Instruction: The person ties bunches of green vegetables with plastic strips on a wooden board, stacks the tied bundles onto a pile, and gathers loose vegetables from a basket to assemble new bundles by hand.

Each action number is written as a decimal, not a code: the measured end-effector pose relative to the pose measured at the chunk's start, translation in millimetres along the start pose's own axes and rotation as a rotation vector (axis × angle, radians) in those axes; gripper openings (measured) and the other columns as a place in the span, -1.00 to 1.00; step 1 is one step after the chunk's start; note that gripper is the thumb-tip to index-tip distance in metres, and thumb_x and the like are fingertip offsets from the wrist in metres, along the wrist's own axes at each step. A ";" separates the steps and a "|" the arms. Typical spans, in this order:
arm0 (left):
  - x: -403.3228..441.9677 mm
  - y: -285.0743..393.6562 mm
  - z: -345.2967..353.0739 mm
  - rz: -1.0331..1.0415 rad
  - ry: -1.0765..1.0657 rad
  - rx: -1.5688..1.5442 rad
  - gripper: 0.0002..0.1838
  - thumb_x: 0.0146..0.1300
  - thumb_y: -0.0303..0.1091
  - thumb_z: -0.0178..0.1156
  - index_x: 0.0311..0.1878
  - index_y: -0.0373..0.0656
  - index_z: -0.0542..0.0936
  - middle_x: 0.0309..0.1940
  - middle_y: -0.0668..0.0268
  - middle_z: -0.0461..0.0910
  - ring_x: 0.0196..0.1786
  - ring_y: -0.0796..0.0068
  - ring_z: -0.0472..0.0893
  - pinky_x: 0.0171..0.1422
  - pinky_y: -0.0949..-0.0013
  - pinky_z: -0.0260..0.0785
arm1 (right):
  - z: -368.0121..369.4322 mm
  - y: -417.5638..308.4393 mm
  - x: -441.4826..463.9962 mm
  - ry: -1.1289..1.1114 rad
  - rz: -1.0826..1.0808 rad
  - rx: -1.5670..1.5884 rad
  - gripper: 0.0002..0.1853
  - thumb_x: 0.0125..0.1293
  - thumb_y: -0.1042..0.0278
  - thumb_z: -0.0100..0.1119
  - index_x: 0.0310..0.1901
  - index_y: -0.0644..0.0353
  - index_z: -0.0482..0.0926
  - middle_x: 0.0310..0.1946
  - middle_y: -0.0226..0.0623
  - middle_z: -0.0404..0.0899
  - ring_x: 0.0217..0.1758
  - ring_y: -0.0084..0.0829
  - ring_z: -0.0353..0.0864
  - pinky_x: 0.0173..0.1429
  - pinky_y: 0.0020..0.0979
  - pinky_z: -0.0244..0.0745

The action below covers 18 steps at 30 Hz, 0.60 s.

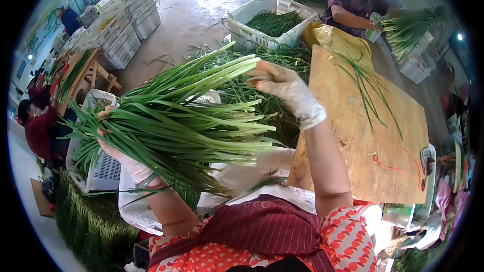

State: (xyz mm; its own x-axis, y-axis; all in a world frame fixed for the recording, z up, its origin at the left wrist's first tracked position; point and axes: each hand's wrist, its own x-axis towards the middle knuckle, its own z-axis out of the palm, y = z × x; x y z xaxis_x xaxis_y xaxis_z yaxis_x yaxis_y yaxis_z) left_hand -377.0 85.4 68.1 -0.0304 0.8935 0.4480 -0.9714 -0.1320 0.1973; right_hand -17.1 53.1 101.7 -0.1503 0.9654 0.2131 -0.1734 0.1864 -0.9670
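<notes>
My left hand (pixel 117 152), in a pale glove, is closed around a large bunch of garlic chives (pixel 171 126). The leafy tips point left and the pale cut ends point right. Much of that hand is hidden beneath the leaves. At the upper right of the bunch, my right hand (pixel 280 86), in a whitish glove, has its fingers bent at the pale ends of a few raised stems. Those fingertips are slightly blurred and seem to pinch the stems.
A wooden board (pixel 358 136) on my right carries loose chive leaves and red ties (pixel 390 165). Ahead, a white crate (pixel 275 35) holds greens, with more heaped around it. Another crate (pixel 103 171) stands left. A co-worker (pixel 353 7) holds a bunch at upper right. Stacked crates (pixel 118 25) stand behind.
</notes>
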 end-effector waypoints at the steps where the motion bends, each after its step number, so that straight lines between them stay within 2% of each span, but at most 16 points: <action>1: 0.4 -1.1 3.9 -0.025 -0.014 0.028 -0.68 0.23 -0.19 0.10 -0.01 -0.12 0.53 0.03 0.33 0.46 0.17 0.48 0.38 0.35 0.26 0.15 | 9.0 7.3 9.5 -0.035 -0.012 0.007 -0.52 0.14 0.39 0.27 0.10 0.32 0.43 -0.01 -0.24 0.54 -0.01 -0.45 0.53 0.15 -0.47 0.38; 3: 1.2 -1.6 5.7 0.028 0.023 0.095 -0.69 0.25 -0.18 0.08 -0.02 -0.12 0.54 0.00 0.33 0.48 0.15 0.47 0.39 0.34 0.25 0.17 | 15.3 10.9 21.7 -0.078 -0.029 0.017 -0.56 0.14 0.39 0.27 0.06 0.34 0.47 -0.07 -0.26 0.58 -0.05 -0.47 0.55 0.13 -0.48 0.39; 5: -0.9 -1.0 10.4 0.091 0.064 0.213 -0.71 0.28 -0.17 0.05 -0.05 -0.11 0.55 -0.07 0.34 0.53 0.11 0.46 0.44 0.30 0.24 0.23 | 20.1 4.8 27.5 -0.121 -0.030 0.028 -0.70 0.14 0.38 0.29 -0.10 0.31 0.58 -0.23 -0.31 0.63 -0.14 -0.53 0.57 0.05 -0.51 0.43; 6: -1.0 -0.8 13.0 0.099 0.066 0.216 -0.71 0.28 -0.17 0.05 -0.05 -0.11 0.55 -0.07 0.34 0.53 0.11 0.46 0.44 0.30 0.24 0.23 | 22.5 -4.9 27.4 -0.130 -0.030 0.029 -0.70 0.14 0.38 0.29 -0.10 0.31 0.58 -0.23 -0.31 0.63 -0.14 -0.53 0.57 0.05 -0.51 0.43; 8: -0.8 0.2 15.1 0.114 0.073 0.280 -0.72 0.29 -0.17 0.03 -0.07 -0.10 0.55 -0.07 0.35 0.52 0.09 0.48 0.45 0.29 0.26 0.25 | 25.4 -24.6 21.5 -0.177 0.049 -0.365 -0.78 0.09 0.38 0.34 -0.23 0.27 0.65 -0.31 -0.34 0.65 -0.18 -0.59 0.56 -0.02 -0.51 0.46; 9: -0.3 4.2 13.5 0.122 0.078 0.379 -0.73 0.29 -0.18 0.02 -0.08 -0.11 0.55 -0.06 0.34 0.52 0.08 0.49 0.45 0.28 0.28 0.26 | 24.5 -23.7 23.4 -0.201 0.049 -0.516 -0.75 0.04 0.41 0.37 -0.20 0.23 0.65 -0.27 -0.34 0.66 -0.18 -0.65 0.54 -0.07 -0.53 0.48; 10: -1.4 4.8 14.0 0.121 0.086 0.383 -0.73 0.29 -0.18 0.02 -0.08 -0.11 0.55 -0.06 0.34 0.52 0.08 0.49 0.45 0.28 0.28 0.26 | 26.3 -23.2 21.8 -0.204 0.056 -0.512 -0.75 0.04 0.41 0.37 -0.20 0.23 0.65 -0.27 -0.34 0.66 -0.18 -0.65 0.54 -0.07 -0.53 0.48; 12: -1.4 4.2 18.0 0.092 0.065 0.303 -0.73 0.30 -0.18 0.00 -0.08 -0.11 0.54 -0.07 0.32 0.51 0.07 0.49 0.46 0.25 0.30 0.28 | 31.1 -28.1 19.9 -0.210 -0.062 -0.455 -0.70 0.03 0.44 0.37 -0.14 0.22 0.64 -0.25 -0.35 0.66 -0.19 -0.67 0.54 -0.08 -0.56 0.47; 14: -0.2 2.4 18.5 0.137 0.071 0.300 -0.73 0.30 -0.18 0.00 -0.07 -0.11 0.52 -0.07 0.31 0.51 0.07 0.48 0.46 0.24 0.30 0.29 | 34.2 -23.0 18.9 -0.233 -0.021 -0.394 -0.68 0.04 0.45 0.36 -0.11 0.20 0.64 -0.23 -0.35 0.66 -0.18 -0.66 0.54 -0.07 -0.57 0.46; 16: -1.0 -0.2 25.3 0.159 0.112 0.421 -0.73 0.29 -0.18 0.00 -0.10 -0.12 0.55 -0.09 0.32 0.53 0.08 0.47 0.46 0.24 0.29 0.29 | 36.1 -11.0 18.1 -0.121 0.004 -0.340 -0.70 0.04 0.47 0.35 -0.12 0.19 0.64 -0.21 -0.34 0.65 -0.16 -0.63 0.55 -0.06 -0.56 0.46; 18: -1.0 -2.8 28.5 0.182 0.145 0.433 -0.73 0.29 -0.18 0.01 -0.09 -0.12 0.55 -0.08 0.32 0.53 0.08 0.46 0.46 0.25 0.29 0.29 | 36.0 1.2 16.7 -0.104 -0.076 -0.355 -0.73 0.08 0.47 0.33 -0.13 0.21 0.64 -0.20 -0.33 0.64 -0.16 -0.61 0.56 -0.06 -0.57 0.46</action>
State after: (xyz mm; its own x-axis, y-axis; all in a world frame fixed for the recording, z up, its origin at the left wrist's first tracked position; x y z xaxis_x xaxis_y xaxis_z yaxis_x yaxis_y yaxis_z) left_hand -367.5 72.6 91.9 -0.2530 0.8859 0.3889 -0.7610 -0.4304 0.4854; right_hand -54.9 62.9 109.1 -0.2514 0.9260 0.2817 0.1571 0.3262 -0.9322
